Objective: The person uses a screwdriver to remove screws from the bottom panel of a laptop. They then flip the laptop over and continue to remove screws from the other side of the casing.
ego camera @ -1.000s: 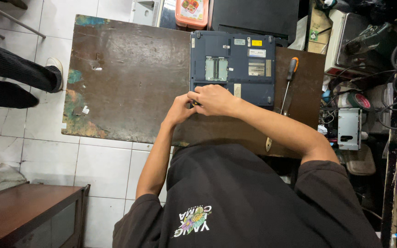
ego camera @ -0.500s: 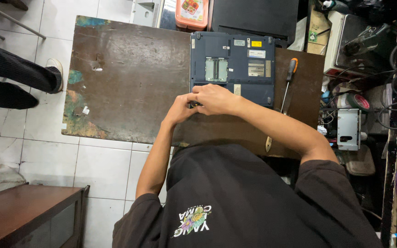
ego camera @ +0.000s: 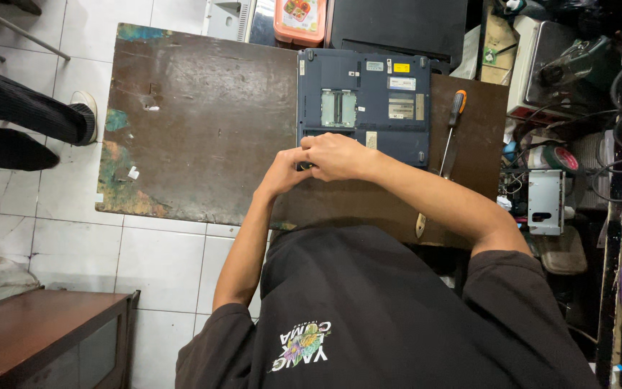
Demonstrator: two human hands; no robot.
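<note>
A worn brown worktable (ego camera: 196, 122) is seen from above, its paint scraped away along the left edge, with another person's dark trouser leg and shoe (ego camera: 84, 115) just beside it on the tiled floor. The left hand (ego camera: 282, 171) is curled shut at the near left corner of an upturned blue laptop (ego camera: 365, 101), and the right hand (ego camera: 336, 155) is closed against it, fingers bent over the same corner. Whatever small part is pinched between them is hidden, so what exactly is gripped cannot be told. The laptop lies flat at the far middle of the table, its memory hatch already open. An orange-handled screwdriver (ego camera: 451, 130) is left just to its right, near the table edge. A slip could be judged likely here: with both hands crowded on one corner, a small screw or clip might be dropped and lost on the floor, or the plastic casing cracked by too much force.
</note>
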